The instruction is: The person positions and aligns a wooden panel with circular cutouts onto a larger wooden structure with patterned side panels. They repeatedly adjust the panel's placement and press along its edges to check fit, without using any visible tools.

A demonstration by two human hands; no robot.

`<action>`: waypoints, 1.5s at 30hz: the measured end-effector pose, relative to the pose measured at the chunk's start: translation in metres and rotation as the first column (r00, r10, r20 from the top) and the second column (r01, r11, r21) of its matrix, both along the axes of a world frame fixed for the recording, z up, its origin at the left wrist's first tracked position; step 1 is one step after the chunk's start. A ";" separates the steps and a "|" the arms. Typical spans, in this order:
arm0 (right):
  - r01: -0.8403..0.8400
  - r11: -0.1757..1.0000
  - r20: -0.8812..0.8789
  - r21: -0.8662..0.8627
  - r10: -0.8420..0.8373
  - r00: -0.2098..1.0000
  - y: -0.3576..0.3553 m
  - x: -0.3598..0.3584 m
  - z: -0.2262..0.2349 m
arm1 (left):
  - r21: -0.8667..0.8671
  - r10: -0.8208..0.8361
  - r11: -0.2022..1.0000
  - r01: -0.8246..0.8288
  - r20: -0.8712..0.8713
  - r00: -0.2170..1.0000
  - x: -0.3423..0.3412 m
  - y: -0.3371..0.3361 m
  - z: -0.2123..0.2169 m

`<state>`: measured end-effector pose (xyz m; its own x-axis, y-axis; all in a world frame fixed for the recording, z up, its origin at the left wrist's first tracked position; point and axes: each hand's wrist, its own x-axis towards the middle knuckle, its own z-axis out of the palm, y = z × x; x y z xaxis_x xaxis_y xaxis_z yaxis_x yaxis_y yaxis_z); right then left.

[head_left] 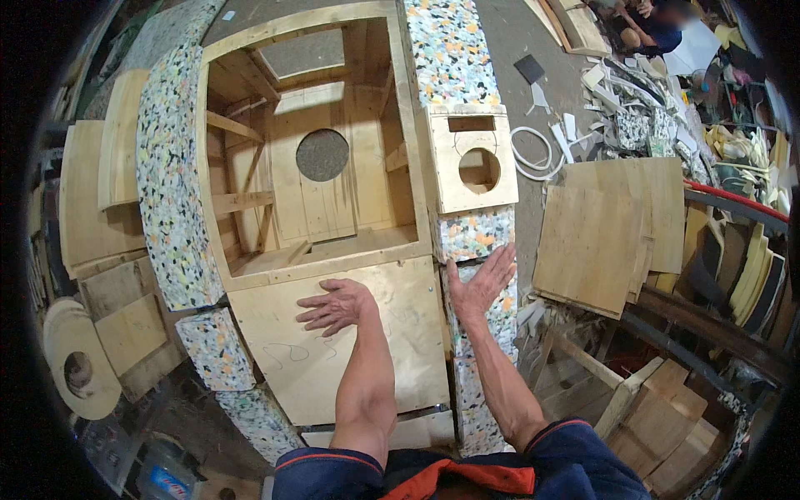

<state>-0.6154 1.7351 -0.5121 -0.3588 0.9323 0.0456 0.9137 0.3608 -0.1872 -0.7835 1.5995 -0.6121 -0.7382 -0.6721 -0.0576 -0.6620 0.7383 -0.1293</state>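
Observation:
A wooden furniture frame stands below me, a hollow box with a round hole in its back panel. Speckled multicolour foam covers its left side, and more foam covers the right arm. My left hand rests palm down, fingers spread, on the plywood front panel. My right hand is open, fingers apart, pressed against the foam on the right arm. Neither hand holds anything. A small plywood piece with a round hole sits on top of the right arm.
Plywood sheets lie stacked on the right, with wooden offcuts below them. Round and curved wooden parts are piled on the left. Foam scraps and white tubing litter the floor beyond. A person sits at the far top right.

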 end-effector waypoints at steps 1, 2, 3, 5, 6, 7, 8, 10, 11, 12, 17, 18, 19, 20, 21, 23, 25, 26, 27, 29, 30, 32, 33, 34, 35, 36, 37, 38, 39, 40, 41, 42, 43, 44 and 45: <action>0.005 1.000 -0.002 -0.010 -0.005 1.000 0.000 0.001 0.000 | 0.003 0.001 1.000 -0.001 0.020 1.000 0.000 0.000 -0.001; 0.010 1.000 -0.007 0.001 -0.010 1.000 0.000 0.001 -0.001 | -0.001 -0.002 1.000 0.002 -0.002 1.000 0.001 0.000 -0.001; 0.012 1.000 -0.005 -0.017 -0.012 1.000 0.000 0.002 -0.001 | 0.005 -0.005 1.000 0.005 -0.004 1.000 0.001 -0.001 -0.003; 0.011 1.000 -0.007 -0.009 -0.011 1.000 0.001 0.002 -0.002 | -0.007 -0.010 1.000 0.010 -0.016 1.000 0.002 -0.002 -0.006; 0.008 1.000 -0.008 -0.001 -0.008 1.000 0.002 0.003 -0.002 | -0.023 -0.012 1.000 0.011 -0.029 1.000 0.003 -0.002 -0.009; 0.004 1.000 -0.007 0.004 -0.004 1.000 0.001 0.003 -0.002 | -0.067 -0.017 0.998 0.014 -0.041 0.999 0.003 -0.004 -0.012; 0.000 1.000 -0.016 0.011 0.000 1.000 0.001 0.003 -0.002 | -0.077 -0.017 0.997 0.014 -0.050 0.999 0.004 -0.005 -0.015; -0.002 1.000 0.004 0.005 0.001 1.000 0.001 0.003 -0.002 | -0.118 -0.014 0.993 0.011 -0.025 1.000 0.005 -0.007 -0.023; -0.002 1.000 0.012 0.014 0.002 1.000 0.001 0.003 -0.001 | -0.152 -0.029 0.988 0.017 -0.076 0.997 0.005 -0.010 -0.026; 0.000 1.000 0.001 0.019 0.000 1.000 0.001 0.002 0.000 | -0.154 -0.030 0.988 0.017 -0.081 0.996 0.006 -0.010 -0.029; -0.005 1.000 0.022 0.026 0.004 1.000 0.002 0.002 0.003 | -0.139 -0.060 0.989 0.046 -0.095 0.994 0.008 -0.014 -0.037; 0.001 1.000 0.021 0.022 -0.002 1.000 0.002 0.001 0.005 | -0.068 -0.072 0.995 0.067 -0.075 0.995 0.009 -0.014 -0.036; 0.010 1.000 0.024 0.003 -0.011 1.000 0.002 0.001 0.006 | -0.064 -0.074 0.996 0.069 -0.077 0.994 0.008 -0.013 -0.035; 0.025 0.999 0.023 -0.033 -0.024 0.999 0.003 0.001 0.007 | -0.097 -0.044 0.995 0.033 -0.108 0.993 0.008 -0.014 -0.034; 0.017 1.000 0.011 -0.019 -0.016 1.000 0.002 0.000 0.007 | -0.068 -0.067 0.996 0.062 -0.080 0.995 0.008 -0.014 -0.033; 0.020 0.999 0.008 -0.026 -0.020 1.000 0.002 0.000 0.008 | -0.099 -0.048 0.994 0.037 -0.107 0.993 0.008 -0.014 -0.033; 0.016 1.000 0.000 -0.022 -0.016 1.000 0.002 0.000 0.008 | -0.098 -0.037 0.995 0.029 -0.082 0.996 0.008 -0.014 -0.036; 0.013 1.000 0.005 -0.016 -0.013 1.000 0.002 0.001 0.008 | -0.110 -0.031 0.994 0.022 -0.081 0.996 0.008 -0.015 -0.039; 0.010 1.000 0.009 -0.008 -0.009 1.000 0.002 0.001 0.007 | -0.097 -0.038 0.995 0.026 -0.121 0.992 0.009 -0.017 -0.041; 0.009 1.000 0.010 0.005 -0.009 1.000 0.002 0.002 0.006 | -0.137 -0.018 0.990 0.007 -0.079 0.997 0.010 -0.019 -0.046; 0.010 1.000 0.011 0.009 -0.010 1.000 0.002 0.002 0.005 | -0.137 -0.028 0.990 0.015 -0.095 0.995 0.008 -0.019 -0.049; 0.013 1.000 0.001 0.011 -0.013 1.000 0.002 0.002 0.004 | -0.124 -0.017 0.992 0.007 -0.081 0.997 0.009 -0.021 -0.050; 0.014 1.000 -0.003 0.010 -0.014 1.000 0.002 0.002 0.004 | -0.103 -0.014 0.995 0.005 -0.084 0.996 0.009 -0.021 -0.050; 0.013 1.000 -0.007 0.012 -0.013 1.000 0.002 0.002 0.005 | -0.082 -0.010 0.997 0.003 -0.087 0.996 0.009 -0.021 -0.050; 0.013 1.000 -0.010 0.013 -0.013 1.000 0.002 0.002 0.005 | -0.062 -0.007 0.998 0.001 -0.090 0.996 0.009 -0.021 -0.050; 0.012 1.000 -0.013 0.013 -0.012 1.000 0.002 0.002 0.005 | -0.117 -0.026 0.993 0.012 -0.119 0.993 0.009 -0.020 -0.050; 0.008 1.000 -0.010 0.021 -0.007 1.000 0.003 0.002 0.005 | -0.023 0.000 1.000 -0.002 -0.095 0.996 0.009 -0.019 -0.051; 0.007 1.000 -0.007 0.027 -0.007 1.000 0.002 0.002 0.004 | -0.007 -0.002 1.000 0.001 -0.096 0.995 0.010 -0.020 -0.052; 0.008 1.000 -0.002 0.027 -0.008 1.000 0.003 0.002 0.004 | -0.071 -0.026 0.997 0.017 -0.138 0.990 0.010 -0.020 -0.054; 0.013 0.999 0.000 0.042 -0.013 1.000 0.003 0.003 0.003 | 0.006 -0.010 1.000 0.010 -0.096 0.995 0.010 -0.022 -0.057; 0.012 0.999 0.003 0.044 -0.013 1.000 0.004 0.003 0.002 | -0.005 -0.009 1.000 0.009 -0.095 0.995 0.010 -0.021 -0.060; 0.010 0.999 0.000 0.033 -0.010 1.000 0.003 0.003 0.001 | -0.080 -0.031 0.997 0.018 -0.164 0.986 0.011 -0.026 -0.061; -0.003 1.000 -0.001 0.025 0.003 1.000 0.003 0.003 0.000 | -0.098 -0.045 0.995 0.026 -0.189 0.981 0.011 -0.028 -0.064; -0.006 1.000 0.007 0.030 0.006 1.000 0.002 0.004 0.000 | -0.093 -0.045 0.995 0.028 -0.185 0.982 0.011 -0.030 -0.065; -0.008 1.000 0.005 0.016 0.008 1.000 0.002 0.004 -0.001 | -0.082 -0.018 0.997 0.007 -0.133 0.991 0.010 -0.031 -0.066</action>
